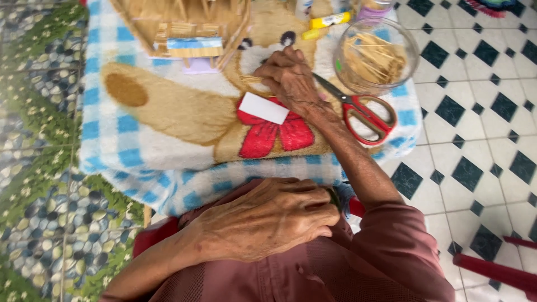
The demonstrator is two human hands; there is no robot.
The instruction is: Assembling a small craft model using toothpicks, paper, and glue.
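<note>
Several thin wooden sticks (253, 79) lie under the right hand (289, 78), on the teddy-bear blanket (168, 117) that covers the table. The right hand is curled over them, fingers bent and pressed down; only the stick ends show at its left edge, so whether the fingers pinch them or merely pin them flat cannot be told. The left hand (268, 219) rests loosely closed on the lap, against the reddish shirt, holding nothing visible.

Just below the right hand lies a small white card (263, 107), on the blanket's red bow. Red-handled scissors (358, 109) lie just right of the wrist, blades shut and passing behind the hand. A clear round container (376, 55) stands further right, near the table corner, holding many more sticks of the same kind. At the far edge stands a partly built stick model (184, 28), with a blue strip across its lower front. A yellow tube (329, 20) lies behind the hand, near the container.

Judged from this layout, the step in hand is gathering or aligning a small bundle of sticks for the model. The next move would call for a firm fingertip pinch on the bundle, keeping the ends level. The idle left hand would have to come up to steady the sticks or to take the scissors or the tube.
</note>
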